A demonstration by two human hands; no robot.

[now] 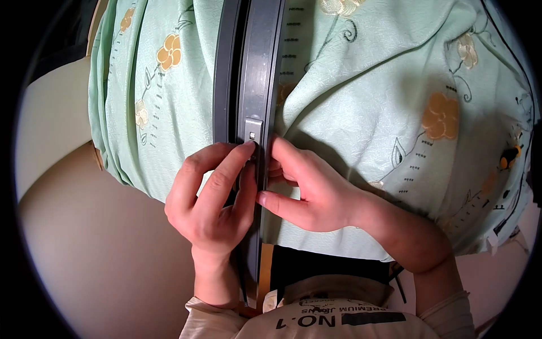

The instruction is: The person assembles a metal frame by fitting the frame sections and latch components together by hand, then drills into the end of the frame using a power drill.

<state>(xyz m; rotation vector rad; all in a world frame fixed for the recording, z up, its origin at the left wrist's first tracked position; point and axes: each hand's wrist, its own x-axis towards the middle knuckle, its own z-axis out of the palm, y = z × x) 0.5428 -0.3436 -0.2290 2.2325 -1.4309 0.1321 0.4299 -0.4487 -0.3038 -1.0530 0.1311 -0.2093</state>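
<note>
A long dark grey rail (259, 68), which looks like a metal frame profile, runs from the top of the view down toward my body. A small grey latch-like plate (253, 125) with a light square opening is set in its face. The bent fingers of my left hand (217, 198) press on the lower end of this plate, with the thumb beside them; what lies under the fingertips is hidden. My right hand (316, 192) grips the right edge of the rail, its thumb against the side and some fingertips out of sight.
Pale green cloth (361, 107) with embroidered orange flowers lies under and on both sides of the rail, with folds at the right. A cream-coloured surface (62, 113) is at the left. My printed shirt (339, 322) shows at the bottom.
</note>
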